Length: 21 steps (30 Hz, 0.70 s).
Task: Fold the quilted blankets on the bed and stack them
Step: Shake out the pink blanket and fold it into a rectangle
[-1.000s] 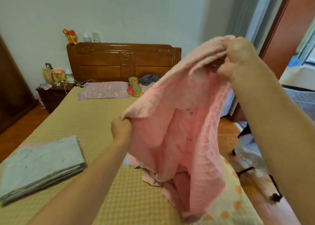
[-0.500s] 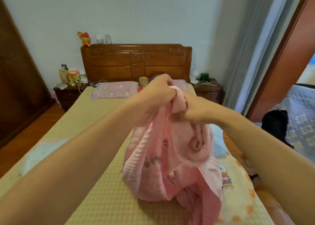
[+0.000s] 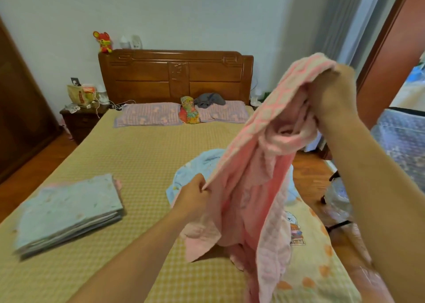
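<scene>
Two pillows (image 3: 147,117), one folded stack (image 3: 69,213), three loose blankets (image 3: 253,187), two hands (image 3: 195,197), one plush toy (image 3: 103,42).

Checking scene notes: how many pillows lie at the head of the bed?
2. Left pillow lies below the headboard; right pillow beside it, partly under a grey garment. A floral bundle sits between them.

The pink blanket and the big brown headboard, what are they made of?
The pink blanket looks like soft quilted cloth, maybe cotton: it droops in folds and shows stitched squares. The headboard looks like varnished wood: reddish brown, carved panels, a slight shine.
</scene>
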Each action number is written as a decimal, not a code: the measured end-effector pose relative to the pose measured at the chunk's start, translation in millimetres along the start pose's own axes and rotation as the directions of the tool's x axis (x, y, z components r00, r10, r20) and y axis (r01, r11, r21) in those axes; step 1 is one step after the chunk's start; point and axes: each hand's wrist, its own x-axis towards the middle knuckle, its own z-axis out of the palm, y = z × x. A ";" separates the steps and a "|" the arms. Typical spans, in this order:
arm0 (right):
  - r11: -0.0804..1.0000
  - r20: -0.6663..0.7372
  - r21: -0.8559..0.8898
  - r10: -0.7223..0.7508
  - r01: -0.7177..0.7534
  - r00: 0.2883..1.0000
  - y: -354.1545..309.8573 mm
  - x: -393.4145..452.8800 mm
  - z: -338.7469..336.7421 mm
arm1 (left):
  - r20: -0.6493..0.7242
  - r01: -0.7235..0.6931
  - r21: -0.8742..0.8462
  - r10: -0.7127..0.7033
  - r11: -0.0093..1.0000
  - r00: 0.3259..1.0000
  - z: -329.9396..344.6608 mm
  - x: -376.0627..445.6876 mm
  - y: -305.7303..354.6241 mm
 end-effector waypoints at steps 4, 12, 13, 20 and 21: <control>0.923 -0.277 -0.371 -0.003 -0.104 0.961 34.8 18.9 -16.4 | -0.293 -0.016 0.014 0.019 1.000 0.956 -56.2 30.1 31.0; 0.975 0.835 -0.094 -0.032 0.200 0.549 42.3 -58.6 59.1 | 0.163 -0.532 -0.054 0.533 0.845 0.830 -104.5 2.5 181.2; 0.941 0.864 -0.131 -0.046 0.311 0.501 46.7 -66.3 71.7 | 0.203 -0.552 -0.109 0.562 0.827 0.802 -97.8 -4.0 182.6; 0.999 0.632 -0.018 -0.027 0.049 0.774 56.6 -47.2 56.7 | -0.038 -0.117 0.314 0.136 0.942 0.990 -52.1 -8.1 42.7; 0.998 0.617 0.027 -0.056 0.050 0.785 47.7 -44.8 52.3 | -0.104 0.007 0.285 0.024 0.958 0.994 -45.5 -11.3 14.6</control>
